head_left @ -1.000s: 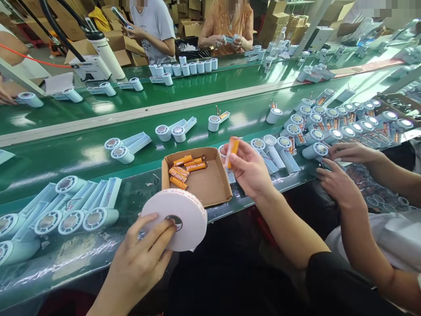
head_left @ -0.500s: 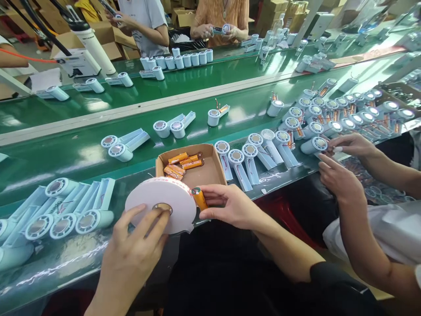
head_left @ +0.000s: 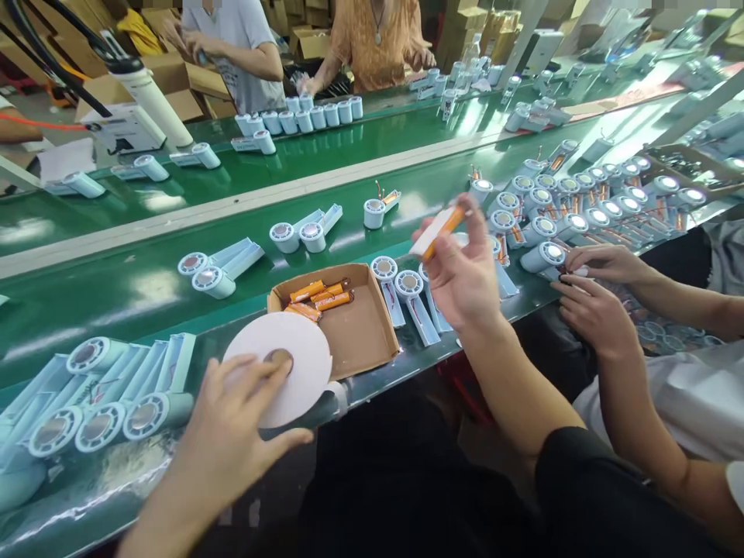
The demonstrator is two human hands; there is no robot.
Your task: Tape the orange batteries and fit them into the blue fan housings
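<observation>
Nearest the camera, the person's left hand (head_left: pixel 232 434) lies spread and flat on a white tape roll (head_left: pixel 277 376), fingers loosely open with the fingertips by the roll's centre hole; it presses rather than grips, and the roll rests at the near edge of the green conveyor belt (head_left: pixel 145 287). Just beyond the roll sits an open cardboard tray (head_left: pixel 354 333) on the same near edge, holding a few orange battery cells (head_left: pixel 317 296) bunched in its far left corner. To the right and raised above the belt, the right hand (head_left: pixel 462 275) pinches an orange battery cell (head_left: pixel 445 226) between thumb and fingertips, with a white strip of tape (head_left: pixel 427 235) lying along it. Pale blue fan housings (head_left: pixel 105 415) lie in a row at the near left edge, and more fan bodies (head_left: pixel 401 291) lie just right of the tray. At the right, a co-worker's two hands (head_left: pixel 593 291) work at the belt edge beside a dense cluster of housings (head_left: pixel 581 209). Across the far belt, two people stand at a row of white cylinders (head_left: pixel 314 116).
</observation>
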